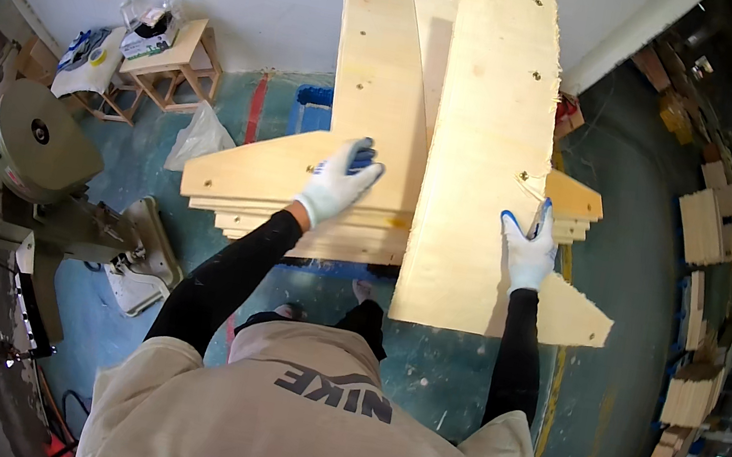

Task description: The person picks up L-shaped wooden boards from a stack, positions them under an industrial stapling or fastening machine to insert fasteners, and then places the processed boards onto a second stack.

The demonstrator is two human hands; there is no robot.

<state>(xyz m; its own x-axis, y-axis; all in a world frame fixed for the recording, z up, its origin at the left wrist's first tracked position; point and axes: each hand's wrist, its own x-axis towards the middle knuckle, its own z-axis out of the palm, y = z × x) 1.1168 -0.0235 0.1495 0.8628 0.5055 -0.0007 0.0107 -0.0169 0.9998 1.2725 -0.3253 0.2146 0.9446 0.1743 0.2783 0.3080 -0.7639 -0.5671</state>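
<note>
The step in hand looks like handling of one large pale board (485,152). This board lies on the right part of the boards stacked (291,216) below it, its long body reaching to the far side and its pointed foot going out to the near right. Its right edge is rough, with loose splinters near a small hole.

The right hand (531,253), in a white glove with blue fingertips, is at this rough edge. Its thumb and fingers are spread apart; I cannot tell whether the grip goes around the edge or only rests on it. The left hand (336,187) is over the left part of the stack, its fingers loosely bent and nothing seen in the grip; contact with the wood is not clear.

In my judgement, moving the board calls for a firm hold by both hands, with care for the splinters.
</note>
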